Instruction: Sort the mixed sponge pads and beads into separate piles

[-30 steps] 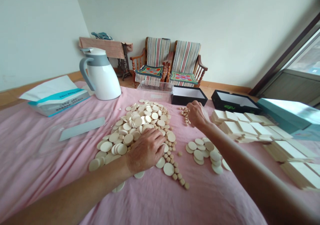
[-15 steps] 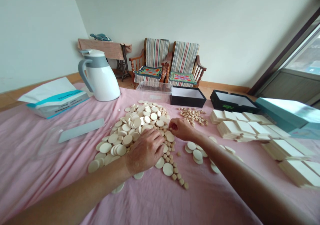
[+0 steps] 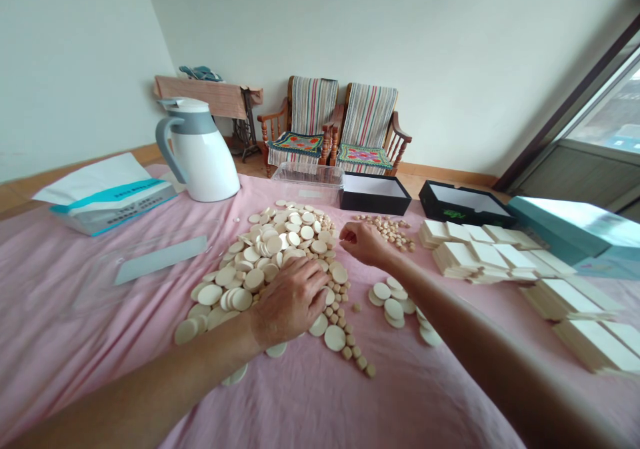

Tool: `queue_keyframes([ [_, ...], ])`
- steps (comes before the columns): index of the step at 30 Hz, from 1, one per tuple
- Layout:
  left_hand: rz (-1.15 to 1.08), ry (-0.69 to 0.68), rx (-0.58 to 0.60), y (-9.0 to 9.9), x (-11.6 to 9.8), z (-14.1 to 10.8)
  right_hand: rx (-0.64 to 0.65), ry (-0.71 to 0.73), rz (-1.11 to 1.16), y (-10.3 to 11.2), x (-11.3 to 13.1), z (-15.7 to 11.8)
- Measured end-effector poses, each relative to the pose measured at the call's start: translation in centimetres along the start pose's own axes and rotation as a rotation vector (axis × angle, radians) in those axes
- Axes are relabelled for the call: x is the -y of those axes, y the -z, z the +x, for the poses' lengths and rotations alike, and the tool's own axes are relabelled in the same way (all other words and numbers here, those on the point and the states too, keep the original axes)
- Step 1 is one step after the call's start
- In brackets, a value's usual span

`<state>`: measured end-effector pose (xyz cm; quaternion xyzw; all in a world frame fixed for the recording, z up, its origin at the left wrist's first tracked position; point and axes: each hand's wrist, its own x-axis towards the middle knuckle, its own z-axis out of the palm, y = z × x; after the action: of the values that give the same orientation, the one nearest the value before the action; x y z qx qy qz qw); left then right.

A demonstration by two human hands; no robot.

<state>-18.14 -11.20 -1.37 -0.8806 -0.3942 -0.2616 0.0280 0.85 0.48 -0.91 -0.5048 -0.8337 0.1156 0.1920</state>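
A heap of round wooden discs [image 3: 273,244] mixed with small wooden cubes lies in the middle of the pink cloth. Over the near right side of that heap rests my left hand [image 3: 295,296], palm down, its fingers bent and close together. The fingertips reach in among the pieces, and what they hold is hidden. Just right of the heap, my right hand [image 3: 366,242] is raised a little with its fingers curled into a pinch; anything in it is too small to name. Beyond it lies a separate group of small cubes [image 3: 395,232]. Closer to me is a smaller group of discs [image 3: 394,309].
Stacks of rectangular wooden pieces [image 3: 483,252] stand at the right, near a light blue box [image 3: 575,226]. Behind are two black trays [image 3: 375,201] and a clear plastic container [image 3: 307,182]. At the left stand a white jug [image 3: 210,166], a tissue pack [image 3: 113,199] and a clear lid [image 3: 160,260].
My right hand has shifted slightly right and away from the heap, towards the separate cubes. My left hand stays in place on the heap.
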Motion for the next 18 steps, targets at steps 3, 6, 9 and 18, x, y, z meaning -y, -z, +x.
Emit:
queue_keyframes([
  [3, 0.001, 0.008, -0.002, 0.0, 0.0, 0.0, 0.049, -0.024, 0.035, -1.4, 1.9, 0.3],
  [6, 0.009, 0.019, 0.012, -0.1, 0.0, -0.1, 0.035, -0.069, -0.018, -2.0, 2.9, 0.7],
  [9, 0.013, 0.021, 0.023, -0.1, 0.0, -0.2, 0.043, -0.090, -0.049, -2.2, 3.2, 0.9],
  [18, 0.000, 0.003, -0.001, -0.2, 0.0, -0.1, -0.084, -0.180, -0.181, 0.3, 0.0, 0.5],
])
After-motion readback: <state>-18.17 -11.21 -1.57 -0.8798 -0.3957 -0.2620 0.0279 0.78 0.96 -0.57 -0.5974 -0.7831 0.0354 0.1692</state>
